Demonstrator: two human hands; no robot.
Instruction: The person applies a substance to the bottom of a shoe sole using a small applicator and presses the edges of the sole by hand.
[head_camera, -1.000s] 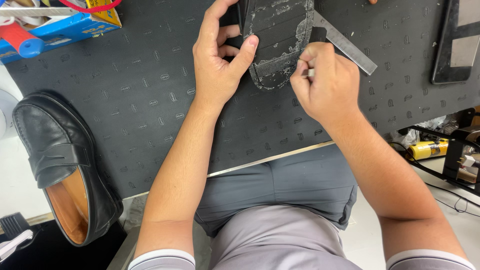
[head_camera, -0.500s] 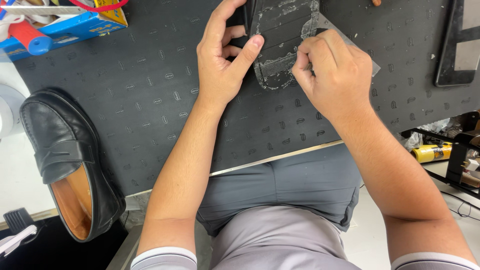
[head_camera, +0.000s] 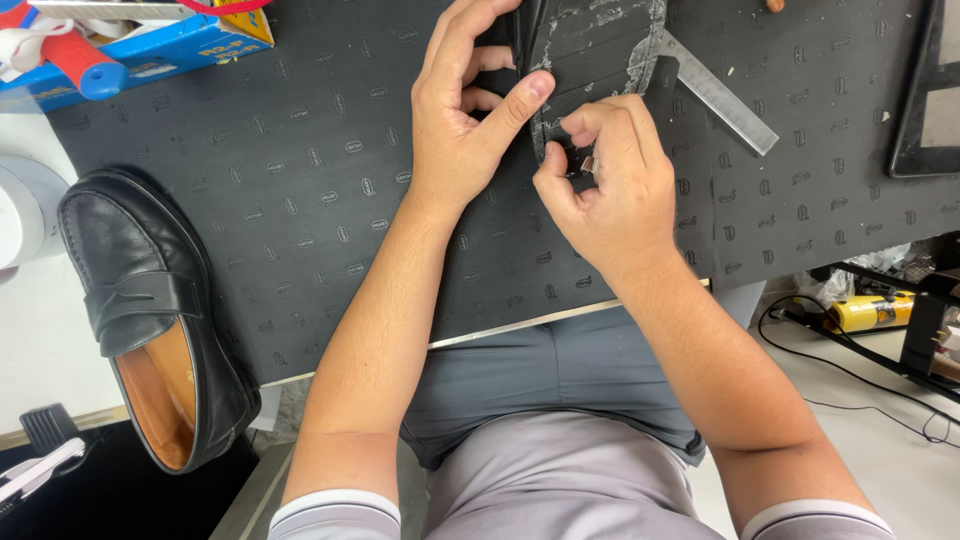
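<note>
Pinching the dark sole piece (head_camera: 590, 45) in my left hand (head_camera: 465, 120), my right hand (head_camera: 600, 190) grips a small blade (head_camera: 588, 166); glue-crusted edge part trimmed.

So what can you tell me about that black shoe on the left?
The shoe is a black loafer of glossy, leather-like material, with a strap across its top and a tan lining showing inside the heel opening. It lies alone, toe pointing away from the person, half on the dark patterned mat and half past its near-left edge. Neither hand touches it; the left hand works well off to its right.
</note>
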